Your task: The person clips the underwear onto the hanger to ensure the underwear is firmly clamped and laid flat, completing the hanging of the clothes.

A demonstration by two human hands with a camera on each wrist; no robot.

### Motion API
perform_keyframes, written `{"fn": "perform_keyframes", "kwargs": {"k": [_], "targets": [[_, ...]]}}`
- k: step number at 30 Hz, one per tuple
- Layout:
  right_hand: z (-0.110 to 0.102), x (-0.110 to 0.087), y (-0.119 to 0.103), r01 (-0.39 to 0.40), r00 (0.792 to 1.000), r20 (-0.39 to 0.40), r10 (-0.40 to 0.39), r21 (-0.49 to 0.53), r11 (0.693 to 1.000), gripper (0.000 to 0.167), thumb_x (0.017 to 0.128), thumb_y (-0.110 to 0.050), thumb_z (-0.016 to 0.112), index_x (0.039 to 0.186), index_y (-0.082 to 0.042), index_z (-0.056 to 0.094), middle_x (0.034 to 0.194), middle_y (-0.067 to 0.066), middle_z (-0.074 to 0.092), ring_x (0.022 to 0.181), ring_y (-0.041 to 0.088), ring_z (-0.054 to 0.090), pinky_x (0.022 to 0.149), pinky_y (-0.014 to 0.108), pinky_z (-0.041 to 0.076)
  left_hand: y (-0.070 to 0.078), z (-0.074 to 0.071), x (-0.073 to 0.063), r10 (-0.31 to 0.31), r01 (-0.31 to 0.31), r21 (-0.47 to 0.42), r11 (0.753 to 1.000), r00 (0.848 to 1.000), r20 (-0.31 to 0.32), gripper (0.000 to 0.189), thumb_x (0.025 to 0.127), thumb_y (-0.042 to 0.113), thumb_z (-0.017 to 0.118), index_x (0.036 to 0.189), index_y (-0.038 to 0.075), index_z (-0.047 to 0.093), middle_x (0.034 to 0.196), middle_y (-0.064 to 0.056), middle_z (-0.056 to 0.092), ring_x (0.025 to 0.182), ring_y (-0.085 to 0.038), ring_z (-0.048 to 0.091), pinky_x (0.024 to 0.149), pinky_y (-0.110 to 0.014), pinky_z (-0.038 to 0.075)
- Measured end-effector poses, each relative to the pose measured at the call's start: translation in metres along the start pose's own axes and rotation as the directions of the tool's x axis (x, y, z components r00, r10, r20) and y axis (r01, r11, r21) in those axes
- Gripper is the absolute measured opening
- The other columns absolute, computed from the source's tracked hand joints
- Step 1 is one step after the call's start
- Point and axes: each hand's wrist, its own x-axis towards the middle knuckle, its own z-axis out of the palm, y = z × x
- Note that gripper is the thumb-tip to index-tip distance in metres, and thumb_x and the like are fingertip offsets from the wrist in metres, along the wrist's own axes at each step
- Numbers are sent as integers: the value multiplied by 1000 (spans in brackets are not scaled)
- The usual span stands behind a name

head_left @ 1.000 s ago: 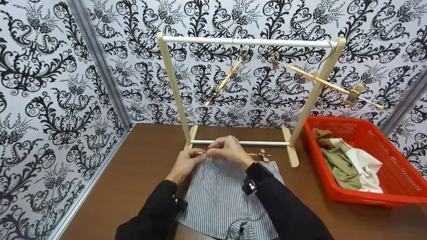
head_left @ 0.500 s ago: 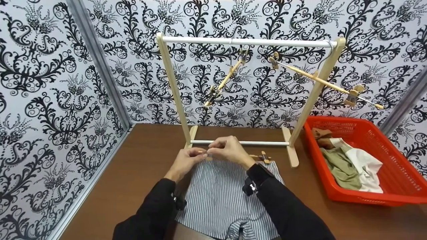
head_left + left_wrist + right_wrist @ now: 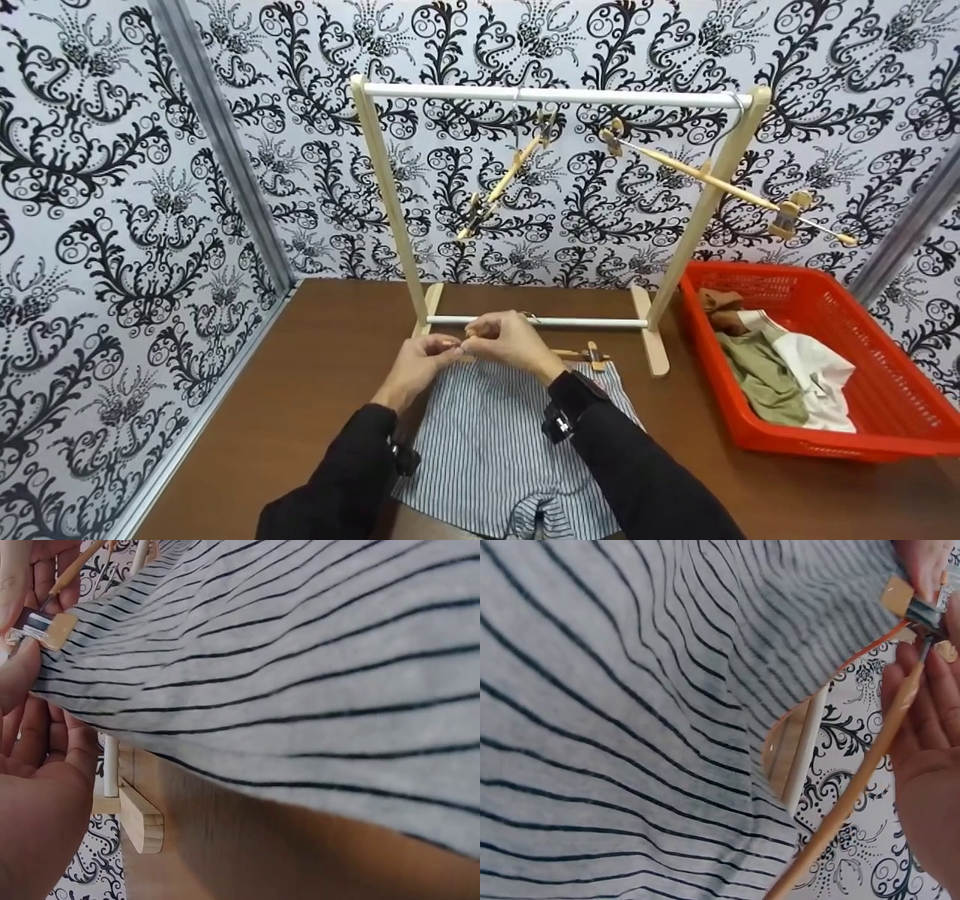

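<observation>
Grey-and-black striped shorts (image 3: 495, 442) lie on the table, waist edge toward the rack. A wooden clip hanger (image 3: 855, 780) runs along that waist edge; its right-hand clip (image 3: 595, 355) rests at the far right corner. At the left corner, the other clip (image 3: 56, 630) has one wooden jaw over the cloth. My left hand (image 3: 416, 367) pinches the shorts' corner there, thumb against the clip and fingers beneath the fabric. My right hand (image 3: 514, 345) grips the same clip from the other side. Whether cloth sits fully inside the clip is hidden by fingers.
Behind the shorts stands a wooden rack (image 3: 390, 195) with a white top bar (image 3: 585, 96). Two clip hangers hang from it, a middle one (image 3: 510, 176) and a right one (image 3: 705, 176). On the right is a red basket (image 3: 900, 375) holding green and white clothes (image 3: 780, 367).
Both hands stay at the left clip. The right hand's fingers have shifted slightly on it, and the head view has moved a little.
</observation>
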Motion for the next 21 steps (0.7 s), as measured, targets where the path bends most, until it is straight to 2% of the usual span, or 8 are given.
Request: {"fn": "perform_keyframes", "kwargs": {"k": [4, 8, 10, 12, 16, 19, 21], "targets": [[-1, -2, 0, -10, 998, 59, 11, -17, 1000, 50, 88, -17, 80, 131, 0, 64, 108, 8, 75, 96, 25, 70, 83, 32, 57, -1, -2, -1, 15, -15, 30, 999, 1000, 12, 17, 89, 0, 74, 104, -8, 73, 97, -14, 74, 84, -16, 63, 77, -28, 48], [-14, -12, 0, -53, 996, 69, 57, -54, 997, 61, 91, -12, 75, 147, -4, 50, 127, 16, 67, 114, 29, 66, 96, 36, 52, -2, -5, -4, 15, -16, 73, 997, 1000, 17, 18, 90, -1, 73, 105, -9, 71, 98, -17, 73, 83, -17, 63, 76, -28, 49], [-25, -18, -1, -64, 997, 40, 68, -92, 994, 56, 92, -12, 74, 144, -7, 53, 129, 16, 66, 114, 28, 66, 96, 36, 53, -2, -7, -6, 4, -6, 104, 995, 1000, 21, 18, 90, 0, 73, 105, -9, 71, 95, -17, 72, 80, -17, 62, 73, -29, 49], [-37, -24, -1, -63, 998, 13, 65, -109, 992, 50, 93, -10, 72, 140, -6, 58, 123, 16, 69, 104, 27, 69, 88, 37, 56, -1, -10, -7, -1, -3, 138, 990, 1000, 22, 17, 90, -1, 72, 105, -9, 71, 91, -17, 71, 77, -18, 61, 70, -29, 49], [-62, -34, 0, -47, 998, -44, 40, -159, 986, 40, 93, -8, 71, 132, -3, 63, 116, 14, 71, 96, 24, 70, 84, 37, 57, 0, -15, -6, -8, 3, 188, 982, 1000, 25, 14, 89, -4, 71, 102, -8, 71, 84, -13, 67, 73, -16, 58, 67, -28, 47], [-82, -45, 3, -93, 992, -99, 77, -169, 981, 40, 94, -11, 71, 133, -3, 63, 123, 15, 69, 105, 26, 68, 90, 39, 55, 2, -16, -3, 2, -8, 222, 975, 1000, 25, 13, 88, -6, 71, 100, -8, 71, 85, -12, 68, 75, -16, 58, 67, -26, 47], [-96, -53, 7, -146, 980, -149, 130, -108, 983, 42, 95, -12, 69, 136, -1, 60, 127, 19, 67, 109, 30, 67, 94, 42, 54, 6, -14, -2, 4, -8, 239, 971, 1000, 17, 14, 86, -8, 71, 101, -8, 71, 90, -14, 69, 79, -19, 59, 70, -27, 47]]}}
